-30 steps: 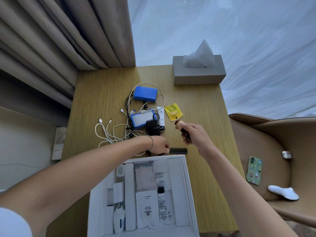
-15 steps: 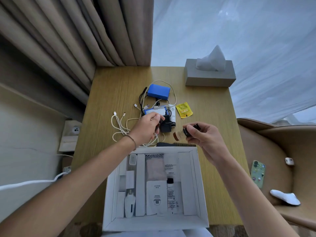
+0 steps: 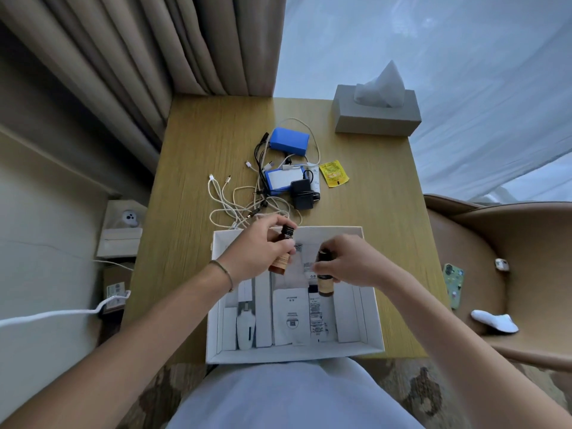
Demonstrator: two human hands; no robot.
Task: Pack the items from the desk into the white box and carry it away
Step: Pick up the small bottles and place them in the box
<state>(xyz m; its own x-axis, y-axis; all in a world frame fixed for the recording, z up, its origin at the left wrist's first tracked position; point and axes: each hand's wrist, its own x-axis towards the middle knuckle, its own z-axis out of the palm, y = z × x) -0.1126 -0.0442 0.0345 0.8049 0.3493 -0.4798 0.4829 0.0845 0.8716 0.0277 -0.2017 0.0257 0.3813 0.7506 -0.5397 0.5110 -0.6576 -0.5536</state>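
The white box (image 3: 373,342) sits at the desk's near edge with white packets, a tube and a small device inside. My left hand (image 3: 263,247) grips a brown bottle with a black cap (image 3: 283,258) over the box's far left part. My right hand (image 3: 346,263) holds a second brown bottle (image 3: 325,284) upright over the box's middle. On the desk beyond lie two blue battery packs (image 3: 289,140), a black charger (image 3: 301,193), tangled white cables (image 3: 229,205) and a yellow sachet (image 3: 334,173).
A grey tissue box (image 3: 376,119) stands at the desk's far right corner. Curtains hang behind the desk. To the right, a brown chair (image 3: 507,243) carries a phone (image 3: 452,284), an earbud case and a white object. A wall socket and white cord are at the left.
Both hands came back from the desk items to above the box. My left hand now holds a brown bottle too. The camera view shifted, bringing the box farther up.
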